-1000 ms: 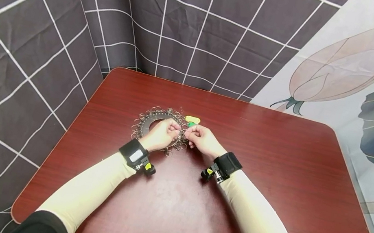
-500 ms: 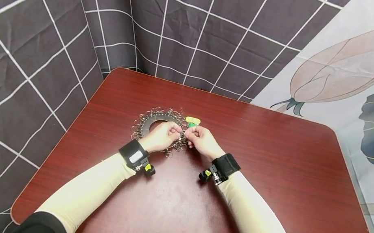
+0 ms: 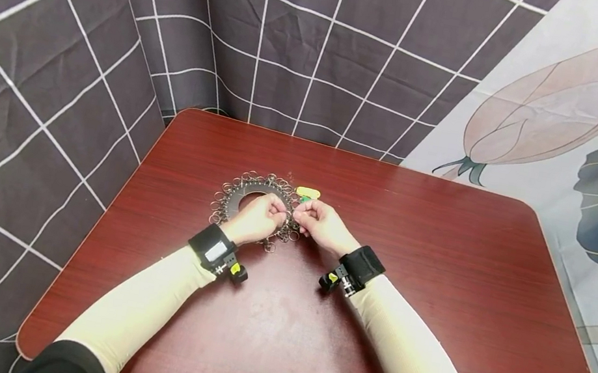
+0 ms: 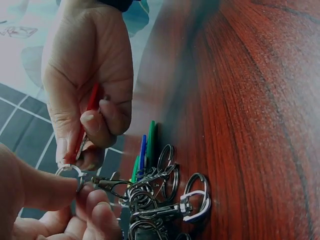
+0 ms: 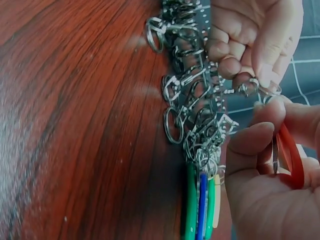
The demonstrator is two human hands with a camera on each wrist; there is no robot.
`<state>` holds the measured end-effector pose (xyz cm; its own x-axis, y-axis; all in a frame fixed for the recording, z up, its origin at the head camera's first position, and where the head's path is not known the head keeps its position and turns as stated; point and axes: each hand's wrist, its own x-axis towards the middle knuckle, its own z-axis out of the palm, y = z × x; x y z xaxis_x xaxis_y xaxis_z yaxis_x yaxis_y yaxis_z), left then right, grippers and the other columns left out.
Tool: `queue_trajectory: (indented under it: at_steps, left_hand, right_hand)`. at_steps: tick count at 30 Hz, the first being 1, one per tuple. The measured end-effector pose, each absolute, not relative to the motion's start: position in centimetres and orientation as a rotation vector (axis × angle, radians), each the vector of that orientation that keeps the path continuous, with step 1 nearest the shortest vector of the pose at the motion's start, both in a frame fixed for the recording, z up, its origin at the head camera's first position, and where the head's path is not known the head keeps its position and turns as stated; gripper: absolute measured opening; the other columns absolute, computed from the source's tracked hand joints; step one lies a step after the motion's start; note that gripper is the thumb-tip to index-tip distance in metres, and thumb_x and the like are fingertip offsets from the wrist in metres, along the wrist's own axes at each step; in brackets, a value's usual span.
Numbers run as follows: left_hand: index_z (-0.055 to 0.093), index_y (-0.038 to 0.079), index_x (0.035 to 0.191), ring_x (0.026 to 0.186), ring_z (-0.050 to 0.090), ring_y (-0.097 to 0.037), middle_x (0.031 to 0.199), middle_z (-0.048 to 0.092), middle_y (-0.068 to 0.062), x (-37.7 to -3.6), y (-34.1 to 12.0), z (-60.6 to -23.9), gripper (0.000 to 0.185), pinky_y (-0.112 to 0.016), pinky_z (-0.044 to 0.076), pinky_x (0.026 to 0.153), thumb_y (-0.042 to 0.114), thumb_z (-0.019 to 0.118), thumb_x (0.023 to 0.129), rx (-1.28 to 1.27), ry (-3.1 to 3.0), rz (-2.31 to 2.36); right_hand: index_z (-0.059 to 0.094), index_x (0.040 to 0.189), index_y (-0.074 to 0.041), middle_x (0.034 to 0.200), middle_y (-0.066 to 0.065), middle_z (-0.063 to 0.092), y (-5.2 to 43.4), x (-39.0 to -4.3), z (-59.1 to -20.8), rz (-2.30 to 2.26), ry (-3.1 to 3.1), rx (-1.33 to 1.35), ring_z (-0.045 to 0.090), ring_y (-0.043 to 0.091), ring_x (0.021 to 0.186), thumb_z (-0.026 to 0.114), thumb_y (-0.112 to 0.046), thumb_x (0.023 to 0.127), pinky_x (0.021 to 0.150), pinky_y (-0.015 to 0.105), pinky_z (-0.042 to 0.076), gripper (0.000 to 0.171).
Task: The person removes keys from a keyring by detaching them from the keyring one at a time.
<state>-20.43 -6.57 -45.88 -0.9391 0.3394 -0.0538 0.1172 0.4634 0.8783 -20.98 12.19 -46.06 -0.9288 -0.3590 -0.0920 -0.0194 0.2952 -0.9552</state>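
Observation:
My left hand (image 3: 258, 216) pinches a split key ring (image 4: 75, 169) between thumb and forefinger. That ring joins a metal swivel clasp (image 4: 112, 182) on the round grey disc (image 3: 238, 196), whose edge bears several clasps and rings. Facing it, my right hand (image 3: 327, 225) holds a red key tag (image 5: 292, 155), one end of it right at the pinched ring. A thin metal piece (image 5: 275, 154) shows beside the tag in the right wrist view. The fingers of both hands meet at the disc's right edge; whether the tag is on the ring, I cannot tell.
A yellow tag (image 3: 308, 192) lies behind my right hand, with a green tag (image 3: 305, 199) beside it. Green and blue tags (image 5: 201, 205) hang among the rings in the right wrist view. The red-brown table (image 3: 441, 256) backs onto a dark gridded cloth (image 3: 300, 35).
Both hands stay at the disc's right edge. Their fingertips shift slightly, first to the right, then back to the left. The disc lies where it was.

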Motion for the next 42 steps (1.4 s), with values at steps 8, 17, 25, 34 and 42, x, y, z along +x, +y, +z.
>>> queue_trajectory:
  at_steps: [8,17,25,34,42]
  left_hand:
    - [0.057,-0.001,0.103,0.076,0.062,-0.022,0.085,0.060,-0.009,-20.5,-6.5,-46.3,0.010,-0.030,0.052,0.070,0.005,0.055,0.095,0.366,2.484,1.586]
    - [0.056,0.000,0.101,0.076,0.062,-0.022,0.084,0.060,-0.008,-20.6,-6.4,-46.2,0.007,-0.029,0.052,0.068,0.004,0.054,0.096,0.418,2.482,1.576]
    - [0.057,0.001,0.100,0.076,0.061,-0.021,0.084,0.062,-0.010,-20.3,-6.4,-45.7,0.007,-0.029,0.051,0.068,0.004,0.058,0.093,0.505,2.497,1.485]
    - [0.062,-0.003,0.107,0.083,0.063,-0.020,0.091,0.065,-0.010,-20.3,-6.3,-45.5,0.019,-0.028,0.053,0.076,0.006,0.062,0.091,0.487,2.461,1.442]
    - [0.060,0.001,0.098,0.069,0.059,-0.016,0.079,0.062,-0.007,-20.0,-6.2,-45.7,0.006,-0.027,0.050,0.065,0.005,0.059,0.094,0.424,2.541,1.433]
  right_hand:
    - [0.060,0.096,0.008,0.077,0.016,0.059,12.1,-20.4,-45.0,-1.503,2.387,-0.506,0.058,0.035,0.067,0.059,-0.002,0.094,0.057,0.022,0.046,0.010]
    - [0.059,0.088,-0.002,0.067,0.001,0.052,12.2,-20.7,-46.1,-1.423,2.521,-0.524,0.054,0.016,0.060,0.056,-0.004,0.096,0.056,0.023,0.043,0.008]
    - [0.060,0.088,0.001,0.066,0.009,0.055,12.2,-20.7,-45.8,-1.437,2.574,-0.508,0.054,0.020,0.060,0.056,-0.003,0.095,0.054,0.022,0.041,0.009]
    - [0.058,0.097,0.004,0.074,0.015,0.060,12.2,-20.7,-45.5,-1.581,2.432,-0.353,0.061,0.041,0.070,0.054,-0.003,0.097,0.062,0.041,0.054,0.008]
    - [0.061,0.096,0.002,0.070,0.009,0.062,12.7,-20.5,-45.4,-1.421,2.448,-0.497,0.063,0.037,0.072,0.058,-0.008,0.096,0.060,0.023,0.048,0.010]
